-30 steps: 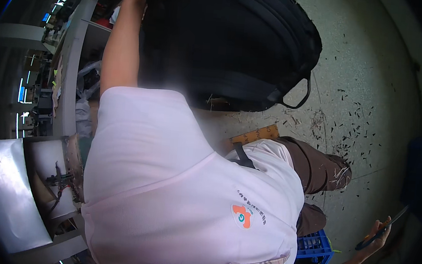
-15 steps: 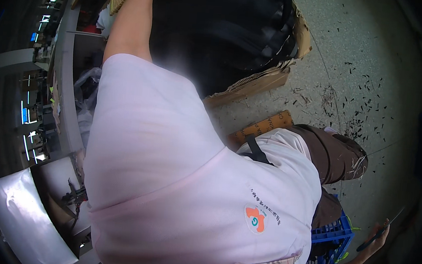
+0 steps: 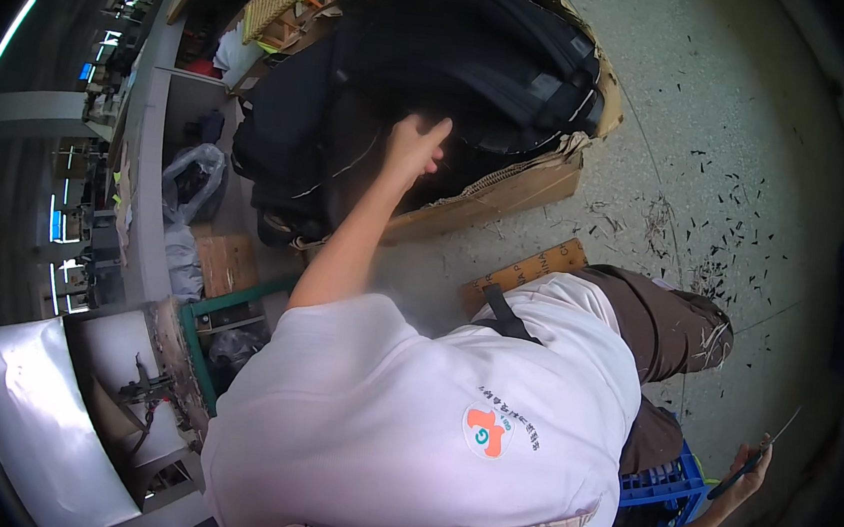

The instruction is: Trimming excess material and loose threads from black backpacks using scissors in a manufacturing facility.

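Observation:
My left hand (image 3: 417,151) reaches over a large cardboard box (image 3: 539,186) packed with black fabric bags (image 3: 461,41) that seem to have padded straps. Its thumb stands apart from the partly curled fingers, and nothing shows in its grasp. Thin light threads lie across the black fabric beside it. Away at the lower right, my right hand (image 3: 747,475) is closed round the dark handles of a pair of scissors (image 3: 737,473). Their slim metal blades point up and away from my body.
A blue plastic crate (image 3: 663,490) stands below my seated legs. A flat piece of printed cardboard (image 3: 521,275) lies near my knee. Dark scraps and threads litter the floor (image 3: 726,230). To the left are a woven-seat stool (image 3: 276,0), clear plastic bags (image 3: 193,183) and a green frame (image 3: 198,359).
My left arm has drawn back from the far edge toward me, bringing the hand into sight over the black bags. My torso has shifted back; my right hand still holds the scissors.

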Available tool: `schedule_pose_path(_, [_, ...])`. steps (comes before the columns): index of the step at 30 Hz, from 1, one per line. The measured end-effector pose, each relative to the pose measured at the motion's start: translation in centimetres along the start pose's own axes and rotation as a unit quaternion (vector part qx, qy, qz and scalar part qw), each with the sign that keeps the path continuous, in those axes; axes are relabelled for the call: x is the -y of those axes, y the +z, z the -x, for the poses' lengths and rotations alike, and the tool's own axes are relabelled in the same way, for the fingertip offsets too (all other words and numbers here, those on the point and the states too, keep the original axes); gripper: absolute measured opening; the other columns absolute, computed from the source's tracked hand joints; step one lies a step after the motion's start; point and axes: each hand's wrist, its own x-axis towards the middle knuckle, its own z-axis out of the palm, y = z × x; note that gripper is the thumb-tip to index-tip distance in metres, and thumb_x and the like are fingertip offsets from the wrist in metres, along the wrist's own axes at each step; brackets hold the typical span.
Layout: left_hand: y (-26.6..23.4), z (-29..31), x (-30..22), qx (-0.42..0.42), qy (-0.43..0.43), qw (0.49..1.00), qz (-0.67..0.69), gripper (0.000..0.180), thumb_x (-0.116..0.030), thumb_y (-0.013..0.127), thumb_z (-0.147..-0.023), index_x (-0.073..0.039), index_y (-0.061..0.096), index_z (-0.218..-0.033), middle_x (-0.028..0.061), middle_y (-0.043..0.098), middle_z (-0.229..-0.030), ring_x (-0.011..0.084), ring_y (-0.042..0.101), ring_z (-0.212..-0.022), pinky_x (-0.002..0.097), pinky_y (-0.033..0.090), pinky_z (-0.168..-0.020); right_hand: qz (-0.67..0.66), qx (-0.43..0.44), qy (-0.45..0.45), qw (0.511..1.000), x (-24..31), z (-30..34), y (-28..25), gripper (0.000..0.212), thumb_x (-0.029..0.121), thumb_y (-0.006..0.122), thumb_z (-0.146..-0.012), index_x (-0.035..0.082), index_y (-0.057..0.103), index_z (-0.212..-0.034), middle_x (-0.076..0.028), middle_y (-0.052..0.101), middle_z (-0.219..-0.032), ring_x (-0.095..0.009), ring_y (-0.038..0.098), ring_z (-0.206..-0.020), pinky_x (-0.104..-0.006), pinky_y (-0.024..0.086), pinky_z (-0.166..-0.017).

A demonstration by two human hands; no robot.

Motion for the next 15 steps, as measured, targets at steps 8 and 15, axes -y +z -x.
schedule_pose_path(8, [2.6,0.7,-3.1,0.211,0.104,0.97,0.055,0.029,-0.022,0.053,-0.087,-0.005,0.055,-0.063,-0.0007,0.046,-0.049,0.0041,0.038,-0.037,0.0173,0.028,-0.035,0.105,-0.133,0.063,0.983,2.0,8.0,-0.4,0.037,0.004,0.06,-0.08,0.0,0.05,-0.115,0.004,0.045,-0.071,-0.005,0.043,-0.063,-0.0175,0.036,-0.06])
schedule_pose_path(15, [4.4,-0.9,-3.5,-0.157,0.472,0.754,-0.43,0.054,-0.038,0.056,-0.081,-0.01,0.041,-0.125,0.0212,0.043,-0.119,0.0351,0.046,-0.105,0.0449,0.039,-0.086,0.054,-0.223,0.11,0.967,3.2,9.5,4.6,0.042,0.015,0.07,-0.069,-0.002,0.052,-0.103,-0.013,0.054,-0.066,-0.019,0.053,-0.057,-0.029,0.043,-0.056])
